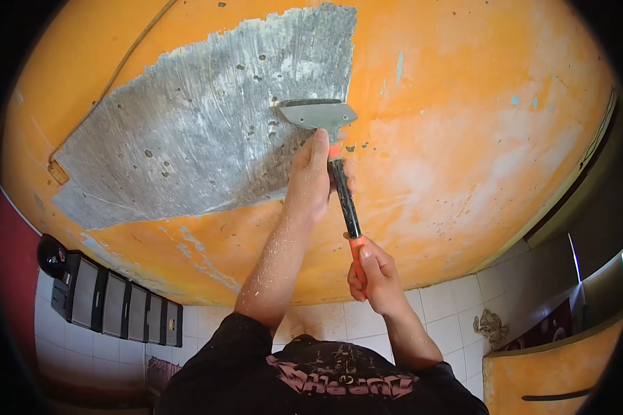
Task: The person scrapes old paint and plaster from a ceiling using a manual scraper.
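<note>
A long-handled wall scraper (344, 190) with a wide grey head (318, 113) is up against the orange painted wall (450, 138). Its head lies at the right part of a bare grey patch (208, 104), close to the paint edge. My left hand (316, 169) is closed around the upper handle just below the head, thumb pointing up along it. Lower down, my right hand (376, 273) grips the orange end of the handle. Pale flakes of paint dust cover my left forearm.
A cable (128, 55) runs down the wall's left side to a small orange box (59, 173). A black drawer unit (118, 297) with a dark round object on it stands lower left. On the white tiled floor (439, 304) lies a crumpled cloth-like thing (490, 325).
</note>
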{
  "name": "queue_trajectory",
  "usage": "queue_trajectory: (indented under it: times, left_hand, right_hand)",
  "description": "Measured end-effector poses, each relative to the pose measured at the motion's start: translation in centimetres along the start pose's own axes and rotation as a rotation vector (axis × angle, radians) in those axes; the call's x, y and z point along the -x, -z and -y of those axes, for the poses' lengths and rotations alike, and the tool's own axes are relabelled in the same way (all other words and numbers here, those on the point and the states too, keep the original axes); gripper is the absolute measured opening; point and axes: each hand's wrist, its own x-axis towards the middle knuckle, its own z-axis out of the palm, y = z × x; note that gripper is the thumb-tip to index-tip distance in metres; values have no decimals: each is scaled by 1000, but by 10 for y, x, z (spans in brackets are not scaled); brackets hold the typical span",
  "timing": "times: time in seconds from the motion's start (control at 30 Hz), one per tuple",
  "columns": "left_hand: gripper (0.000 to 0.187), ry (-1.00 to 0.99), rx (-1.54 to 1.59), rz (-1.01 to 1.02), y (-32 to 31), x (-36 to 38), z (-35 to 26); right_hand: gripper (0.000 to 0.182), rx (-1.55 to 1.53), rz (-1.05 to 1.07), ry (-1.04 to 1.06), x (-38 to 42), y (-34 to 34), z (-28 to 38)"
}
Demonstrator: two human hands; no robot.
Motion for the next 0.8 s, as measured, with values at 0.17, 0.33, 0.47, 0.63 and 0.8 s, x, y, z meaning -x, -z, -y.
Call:
queue_trajectory:
  times: [0.17,0.33,0.47,0.63,0.8]
  left_hand:
    - [52,-83,-41,36,-12,-12,-18]
    - [51,8,-11,12,5,8,6]
    - [49,7,250,154,8,6,17]
    - [47,49,364,260,13,2,10]
    - [47,46,352,294,13,11,4]
  right_hand:
    - [40,7,44,20,-9,3,18]
    - [42,17,24,-32,5,6,-8]
    - [44,-23,47,-39,2,14,-14]
    - [42,-36,59,36,8,5,-13]
    - [44,190,-205,279,9,-3,-39]
